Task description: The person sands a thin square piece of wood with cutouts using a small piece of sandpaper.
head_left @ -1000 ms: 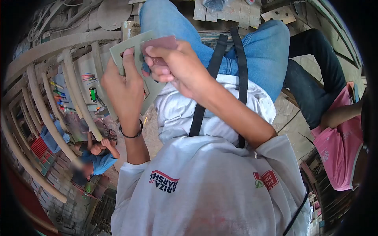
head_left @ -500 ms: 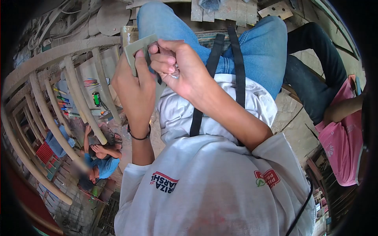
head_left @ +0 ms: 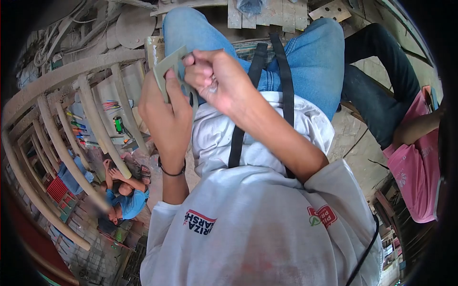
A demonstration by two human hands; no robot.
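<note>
My left hand [head_left: 164, 112], with a dark band at its wrist, grips a flat grey-green panel [head_left: 172, 61] between thumb and fingers. Cut-out openings show in the panel, and it is held tilted above my left thigh. My right hand [head_left: 220, 78] is closed, its curled fingers right against the panel's inner edge. Something small and pale glints by its palm, too hidden to name. Both hands are close together over my lap, where jeans [head_left: 310, 66] and two black straps [head_left: 287, 81] show.
A slatted wooden frame [head_left: 90, 109] stands at the left. Beyond it are a green can [head_left: 118, 125], pens [head_left: 110, 105] and a seated person in blue [head_left: 131, 200]. Another person in a pink shirt [head_left: 415, 176] sits close on the right. Wooden boards [head_left: 281, 16] lie ahead.
My right hand has shifted slightly against the panel, its fingers curled tighter. My left hand keeps its grip, moved a little. The person in blue has shifted their arms.
</note>
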